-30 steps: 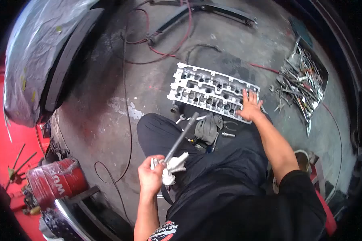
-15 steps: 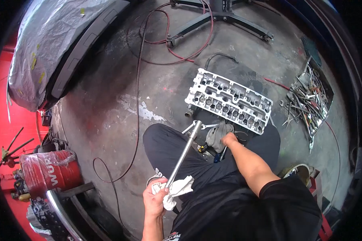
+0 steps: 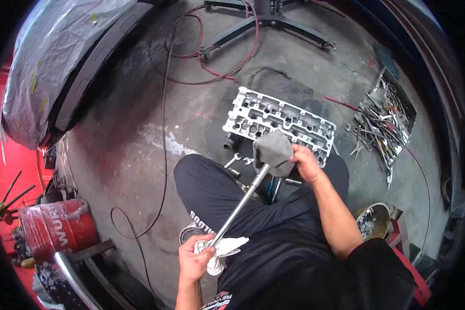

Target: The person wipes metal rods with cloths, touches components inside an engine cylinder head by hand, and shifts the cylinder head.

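Note:
My left hand (image 3: pixel 196 257) is closed on the lower end of a long metal bar (image 3: pixel 236 209), with a white cloth (image 3: pixel 227 248) bunched beside the grip. Up at the bar's far end, my right hand (image 3: pixel 306 161) pinches a grey rag (image 3: pixel 274 153), which hangs open and partly covers the bar's tip. Beyond the rag lies a silver cylinder head (image 3: pixel 287 116) on the floor in front of my crossed legs. Wrenches (image 3: pixel 233 160), a socket (image 3: pixel 293 181) and a blue-handled tool (image 3: pixel 270 187) lie between my legs and the cylinder head.
A tray of tools (image 3: pixel 392 124) stands at the right, with pliers (image 3: pixel 359 139) beside it. A bucket (image 3: pixel 374 219) is near my right elbow. A wheeled stand (image 3: pixel 266 23) and red hose (image 3: pixel 257 41) are ahead; a red drum (image 3: pixel 62 227) is at the left.
My right hand has left the cylinder head, picked up the grey rag from the floor and raised it to the bar's end. My left hand still holds the bar.

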The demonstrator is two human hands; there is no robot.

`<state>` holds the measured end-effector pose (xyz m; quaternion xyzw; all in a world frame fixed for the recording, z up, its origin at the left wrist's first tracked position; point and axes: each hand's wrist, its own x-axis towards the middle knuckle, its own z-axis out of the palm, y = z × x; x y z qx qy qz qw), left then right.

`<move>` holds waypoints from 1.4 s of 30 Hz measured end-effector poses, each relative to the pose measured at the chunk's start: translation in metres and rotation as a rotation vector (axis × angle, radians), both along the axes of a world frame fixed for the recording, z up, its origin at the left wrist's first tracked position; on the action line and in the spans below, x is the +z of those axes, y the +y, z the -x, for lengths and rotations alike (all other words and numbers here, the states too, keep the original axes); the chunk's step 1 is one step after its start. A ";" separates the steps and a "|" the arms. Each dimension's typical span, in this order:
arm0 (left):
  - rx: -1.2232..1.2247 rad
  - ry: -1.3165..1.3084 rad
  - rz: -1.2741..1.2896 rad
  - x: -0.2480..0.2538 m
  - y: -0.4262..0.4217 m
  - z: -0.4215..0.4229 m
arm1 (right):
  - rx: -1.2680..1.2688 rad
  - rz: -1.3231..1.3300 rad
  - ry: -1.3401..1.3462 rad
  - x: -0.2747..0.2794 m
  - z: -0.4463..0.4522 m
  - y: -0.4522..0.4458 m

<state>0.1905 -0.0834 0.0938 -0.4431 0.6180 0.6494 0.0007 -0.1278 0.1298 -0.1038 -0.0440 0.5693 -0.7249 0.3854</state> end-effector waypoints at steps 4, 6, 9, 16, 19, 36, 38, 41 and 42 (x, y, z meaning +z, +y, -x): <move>-0.026 0.055 -0.061 -0.001 0.004 -0.003 | 0.059 -0.069 0.097 0.059 0.037 0.016; -0.033 0.099 -0.088 -0.009 0.008 -0.001 | 0.063 -0.041 0.119 0.092 0.039 0.018; -0.057 0.176 -0.079 -0.025 0.022 0.004 | 0.300 -0.157 0.342 0.147 0.043 0.020; -0.038 0.288 -0.105 -0.041 0.047 0.041 | 0.383 -0.279 0.955 0.253 0.038 0.007; 0.046 0.408 -0.154 -0.040 0.047 0.044 | 0.333 -0.314 1.249 0.287 0.029 0.010; 0.258 0.783 -0.427 -0.047 0.001 0.008 | -0.176 0.116 1.289 0.259 -0.038 -0.018; 0.249 0.759 -0.458 -0.046 0.003 0.004 | -0.308 0.121 1.071 0.256 -0.020 -0.039; 0.230 0.750 -0.499 -0.053 0.005 0.000 | -0.127 0.172 0.867 0.241 -0.013 -0.063; 0.244 0.762 -0.553 -0.058 0.006 -0.002 | -0.044 0.177 0.648 0.239 -0.023 -0.068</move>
